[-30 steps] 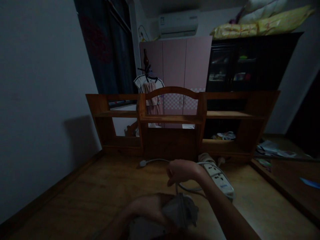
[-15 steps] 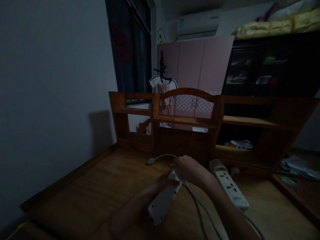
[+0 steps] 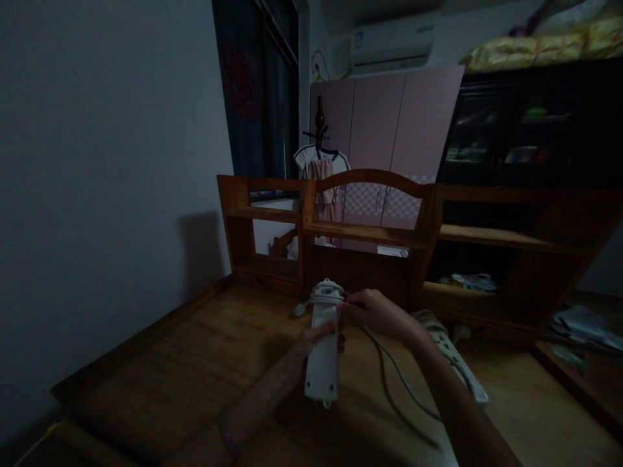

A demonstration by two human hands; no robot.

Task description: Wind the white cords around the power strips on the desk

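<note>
My left hand (image 3: 311, 340) is wrapped round a white power strip (image 3: 322, 373), its plain back with screws turned up toward me. Grey-white cable (image 3: 327, 295) is looped around the strip's far end. Beside that end, my right hand (image 3: 370, 308) pinches the cord, and its loose length (image 3: 402, 383) trails down to the right. The plug (image 3: 298, 311) hangs just left of the coil. A second power strip (image 3: 455, 363), sockets up and cable wound on its far end, lies to the right, partly hidden behind my right forearm.
Under my hands spreads a wooden board (image 3: 195, 370), backed by a wooden headboard with shelves (image 3: 370, 233). A pale wall (image 3: 121, 162) bounds the left. Papers (image 3: 591, 327) lie at the far right. Beyond stand a pink wardrobe (image 3: 374, 123) and a coat rack with clothes (image 3: 321, 162).
The held power strip has swung from a tilt to nearly upright in view, showing its back and the cable loops. My right hand has moved slightly right of the strip's far end with the cord.
</note>
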